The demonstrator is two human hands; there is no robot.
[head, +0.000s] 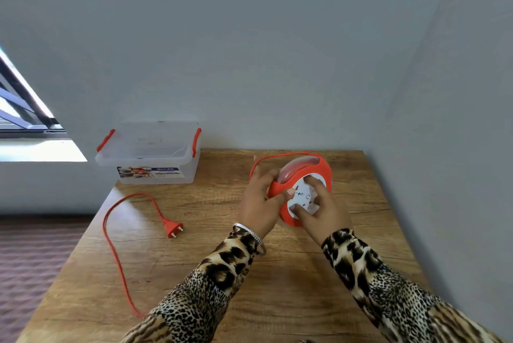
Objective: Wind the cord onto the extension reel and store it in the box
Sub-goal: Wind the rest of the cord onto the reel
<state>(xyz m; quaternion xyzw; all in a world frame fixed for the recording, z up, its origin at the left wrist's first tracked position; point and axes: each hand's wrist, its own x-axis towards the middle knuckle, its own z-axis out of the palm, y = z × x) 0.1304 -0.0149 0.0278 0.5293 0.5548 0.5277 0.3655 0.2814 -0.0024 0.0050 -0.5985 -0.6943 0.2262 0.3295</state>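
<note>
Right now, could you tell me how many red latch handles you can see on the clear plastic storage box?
2: one red latch handle on the box's left end, the other on its right end.

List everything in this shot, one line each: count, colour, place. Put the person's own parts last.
extension reel: one, orange with a white socket face, held above the table at right-centre.
cord: one, orange, looping across the table's left side; another stretch arcs behind the reel.
plug: one, orange, two-pin, lying on the table at left-centre.
box: one, clear plastic with orange clips, lid on, at the table's far left corner.
table: one, wood-grain brown, set against the walls.
window: one, bright, at far left.
left hand: gripping the reel's rim; bracelets at the wrist.
right hand: fingers on the reel's white face.
sleeves: two, leopard print.
</note>
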